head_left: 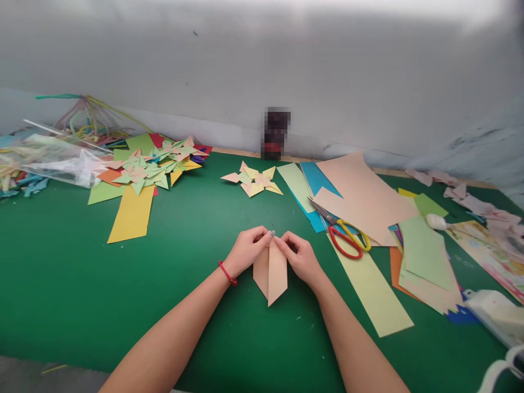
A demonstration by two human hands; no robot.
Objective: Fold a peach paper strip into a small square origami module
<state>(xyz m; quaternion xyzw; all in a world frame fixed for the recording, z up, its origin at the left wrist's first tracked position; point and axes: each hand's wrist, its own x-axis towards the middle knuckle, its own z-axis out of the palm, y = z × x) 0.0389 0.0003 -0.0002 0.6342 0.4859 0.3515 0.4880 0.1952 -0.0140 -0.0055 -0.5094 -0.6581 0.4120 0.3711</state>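
A folded sheet of peach paper (278, 273) lies between my hands, with a crease down its middle and a point at the near end. My left hand (250, 248) pinches its far left part, thumb pressed on the top near the crease. From the other side, my right hand (301, 256) grips the far right part between thumb and fingers. The fingertips hide the far end of the paper. Beyond it sits a star made of folded yellow, peach and green paper pieces (256, 179).
Scissors (341, 226) with red and yellow handles rest on coloured sheets (364, 202) at right. A long pale green strip (370, 289) lies nearer. At left are several folded paper stars (143, 172), a yellow sheet (131, 213) and pipe cleaners (88, 117). A wall (229, 65) stands behind the green table (196, 338).
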